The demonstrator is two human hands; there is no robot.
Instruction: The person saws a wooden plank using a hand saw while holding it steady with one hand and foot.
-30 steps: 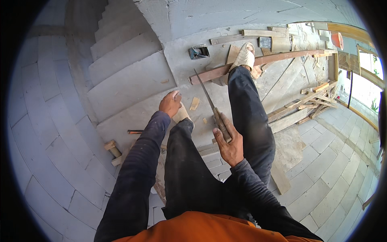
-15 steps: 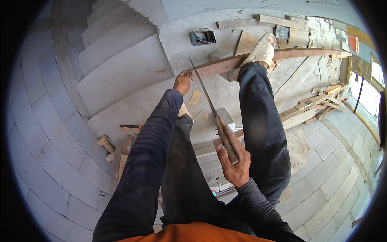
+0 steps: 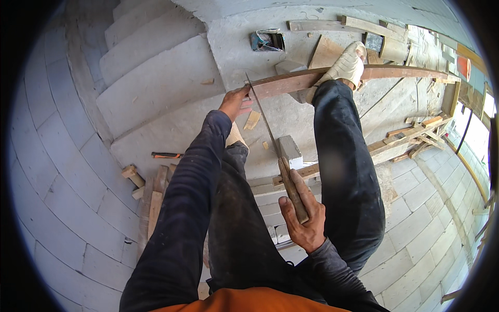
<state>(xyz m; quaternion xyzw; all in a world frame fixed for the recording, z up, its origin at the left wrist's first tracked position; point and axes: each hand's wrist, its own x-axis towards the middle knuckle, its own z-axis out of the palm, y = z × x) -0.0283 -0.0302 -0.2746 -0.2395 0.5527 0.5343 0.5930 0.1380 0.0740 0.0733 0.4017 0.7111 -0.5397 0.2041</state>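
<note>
Handsaw (image 3: pixel 289 181), clasped in right hand (image 3: pixel 310 228), seems aligned on reddish timber (image 3: pixel 286 84), far left; sawing needs left hand (image 3: pixel 234 103), grip unclear, steady.

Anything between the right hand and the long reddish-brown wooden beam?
Only the narrow wooden-handled metal saw held in the right hand; its blade overlaps the left end of the beam, beside the left hand. Contact is unclear.

beam (image 3: pixel 288 85): partly hidden by shoe (image 3: pixel 344 68) | saw (image 3: pixel 266 122): teeth indistinct | shirt (image 3: pixel 249 300): cut off
</note>
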